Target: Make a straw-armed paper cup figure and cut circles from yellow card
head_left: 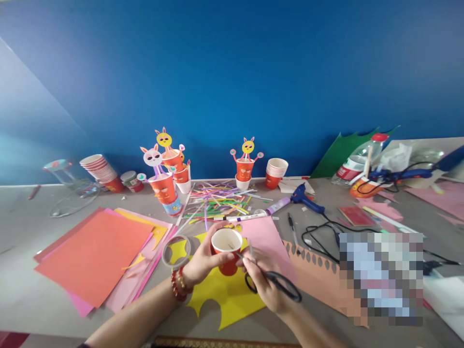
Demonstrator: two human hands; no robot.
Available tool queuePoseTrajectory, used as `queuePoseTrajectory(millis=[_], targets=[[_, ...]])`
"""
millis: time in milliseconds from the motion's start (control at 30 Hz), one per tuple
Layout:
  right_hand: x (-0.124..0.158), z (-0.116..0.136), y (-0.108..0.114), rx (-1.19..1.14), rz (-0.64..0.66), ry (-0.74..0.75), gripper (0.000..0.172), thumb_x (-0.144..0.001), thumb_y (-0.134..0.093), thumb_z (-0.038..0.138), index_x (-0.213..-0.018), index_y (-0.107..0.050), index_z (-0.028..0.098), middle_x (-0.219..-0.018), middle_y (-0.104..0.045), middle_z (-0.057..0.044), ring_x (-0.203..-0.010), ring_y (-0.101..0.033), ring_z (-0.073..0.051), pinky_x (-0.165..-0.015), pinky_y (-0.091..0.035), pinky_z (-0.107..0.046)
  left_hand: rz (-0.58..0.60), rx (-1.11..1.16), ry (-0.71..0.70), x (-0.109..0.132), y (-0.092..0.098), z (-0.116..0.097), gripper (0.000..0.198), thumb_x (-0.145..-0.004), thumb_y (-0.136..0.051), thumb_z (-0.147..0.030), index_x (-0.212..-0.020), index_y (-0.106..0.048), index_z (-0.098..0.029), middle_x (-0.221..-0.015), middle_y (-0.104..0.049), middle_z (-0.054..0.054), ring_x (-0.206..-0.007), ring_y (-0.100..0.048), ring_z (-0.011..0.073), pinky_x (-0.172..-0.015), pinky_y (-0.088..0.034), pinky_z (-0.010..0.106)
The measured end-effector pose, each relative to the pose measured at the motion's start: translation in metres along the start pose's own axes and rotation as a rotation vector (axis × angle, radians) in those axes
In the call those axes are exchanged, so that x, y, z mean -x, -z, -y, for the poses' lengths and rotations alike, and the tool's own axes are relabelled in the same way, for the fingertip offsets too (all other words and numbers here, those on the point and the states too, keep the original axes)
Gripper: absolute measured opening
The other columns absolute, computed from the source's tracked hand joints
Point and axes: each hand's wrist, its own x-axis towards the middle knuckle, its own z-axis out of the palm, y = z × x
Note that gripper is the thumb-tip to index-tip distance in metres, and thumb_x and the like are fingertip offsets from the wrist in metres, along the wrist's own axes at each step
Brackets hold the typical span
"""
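Nearest us, the left forearm and right forearm angle inward from the lower edge. We keep the right hand curled round the handles of the scissors, blades apart and directed at the cup. The left hand grips the paper cup from its left side — thumb across the front, mouth upward — above the yellow sheet. We judge a slipping blade to be the chief hazard: the left thumb lies near its line, and a curved, smooth side can deflect the point. Too firm a squeeze may also buckle the cup, since thin paper gives little support. We cannot tell whether the tip passes through the cup's side. Beyond the hands, the loose straws could scatter if the left hand pushes forward. To the right, the black cord of the glue gun could snag if the right arm swings wide. Farthest, the single decorated cup figure stands before the blue wall, well apart from the blades.
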Motion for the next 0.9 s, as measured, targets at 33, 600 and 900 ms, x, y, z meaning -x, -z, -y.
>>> queuePoseTrajectory(millis=[33, 600, 900], targets=[[0.000, -0.001, -0.001, -0.085, -0.005, -0.068, 0.035, -0.100, -0.040, 0.032, -0.075, -0.061, 0.020, -0.068, -0.063, -0.003, -0.065, -0.063, -0.018, -0.063, -0.053, -0.028, 0.004, -0.022, -0.016, 0.000, -0.001, 0.000, 0.070, -0.075, -0.080, -0.033, -0.134, -0.043, -0.024, -0.112, -0.062, 0.008, -0.100, -0.060, 0.0234, -0.090, -0.046, 0.034], [0.001, -0.005, 0.001, 0.131, -0.071, -0.033, 0.018, -0.096, -0.047, 0.030, -0.084, -0.057, 0.021, -0.066, -0.059, 0.001, -0.060, -0.061, -0.015, -0.055, -0.048, -0.023, -0.046, -0.036, 0.043, 0.003, -0.001, -0.002, 0.053, -0.088, -0.065, -0.043, -0.135, -0.048, -0.026, -0.129, -0.060, 0.007, -0.116, -0.056, 0.0253, -0.099, -0.044, 0.035], [-0.002, -0.002, 0.001, 0.276, -0.046, 0.123, 0.023, -0.096, -0.047, 0.020, -0.073, -0.051, 0.022, -0.065, -0.061, -0.001, -0.060, -0.061, -0.016, -0.057, -0.045, -0.025, -0.063, -0.119, 0.167, 0.002, -0.002, -0.011, 0.047, -0.085, -0.067, -0.045, -0.122, -0.052, -0.020, -0.109, -0.065, 0.007, -0.090, -0.063, 0.0202, -0.082, -0.050, 0.033]])
